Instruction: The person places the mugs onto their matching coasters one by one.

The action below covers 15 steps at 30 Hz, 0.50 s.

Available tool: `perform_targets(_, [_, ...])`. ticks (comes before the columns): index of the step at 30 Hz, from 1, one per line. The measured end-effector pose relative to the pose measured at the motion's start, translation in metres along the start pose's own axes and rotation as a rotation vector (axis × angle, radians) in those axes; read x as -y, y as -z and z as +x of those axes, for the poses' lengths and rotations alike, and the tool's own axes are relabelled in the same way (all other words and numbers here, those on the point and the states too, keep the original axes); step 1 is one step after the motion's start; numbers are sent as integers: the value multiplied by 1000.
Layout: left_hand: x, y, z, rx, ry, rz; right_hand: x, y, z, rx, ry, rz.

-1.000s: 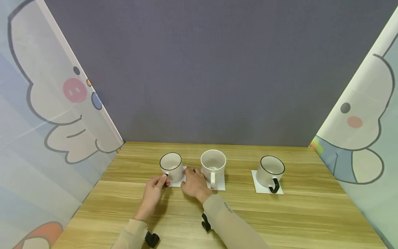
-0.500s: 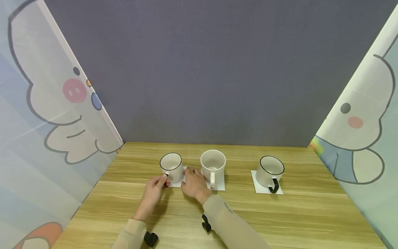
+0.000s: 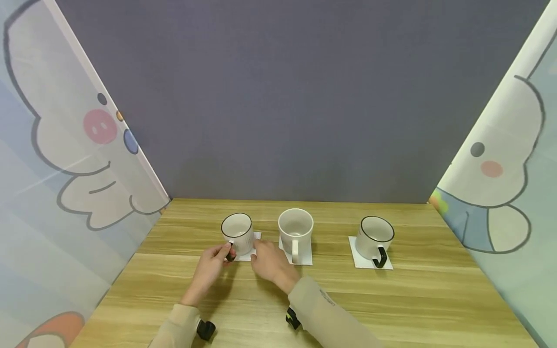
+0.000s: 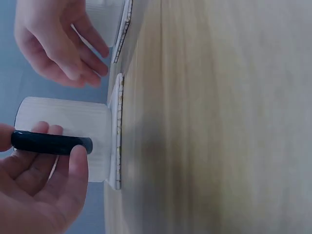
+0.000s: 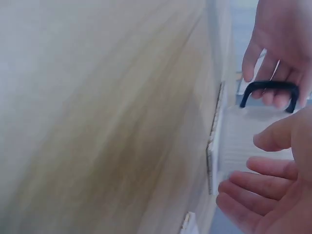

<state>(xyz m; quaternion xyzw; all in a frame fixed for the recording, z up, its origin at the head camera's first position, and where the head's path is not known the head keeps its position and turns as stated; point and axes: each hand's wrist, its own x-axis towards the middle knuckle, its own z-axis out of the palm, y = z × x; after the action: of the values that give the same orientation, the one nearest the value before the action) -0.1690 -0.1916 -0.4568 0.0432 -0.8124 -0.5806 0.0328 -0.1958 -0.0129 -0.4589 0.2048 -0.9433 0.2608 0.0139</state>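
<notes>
A white mug [image 3: 242, 240] with a dark rim stands upright at the left of the table, on a square white coaster [image 3: 257, 235]. My left hand [image 3: 210, 267] holds its black handle [image 4: 48, 143], thumb and fingers around it. On the mug's other side is my right hand [image 3: 271, 261], with fingers loosely extended by the coaster's right edge and nothing in them. In the right wrist view these fingers [image 5: 258, 185] are spread beside the mug's wall. A taller all-white mug [image 3: 296, 227] stands just right of that hand on its own coaster [image 3: 306, 256], handle toward me.
Farther right, another dark-rimmed white mug [image 3: 375, 237] with a black handle sits on a white coaster [image 3: 359, 261]. A grey panel [image 3: 278, 106] closes off the table's [image 3: 417, 295] back edge. Cartoon-printed curtains [image 3: 87, 183] flank both sides.
My right hand has drawn back slightly toward me from the coaster, its fingers less spread over it. My left hand keeps hold of the handle. The head view has shifted slightly.
</notes>
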Motion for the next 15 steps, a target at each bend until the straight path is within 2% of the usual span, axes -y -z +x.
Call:
perform_targets(2, [-1,1,0,3,-13,54,2,4,-6,-20,34,20])
perform_targets(8, [-2,7,-2,-21,-73,282,5,16,-20,-91,143,-37])
perform_targets(15, [-6,14,-1,-44,-105,374,3,33,-32,-65,214,-2])
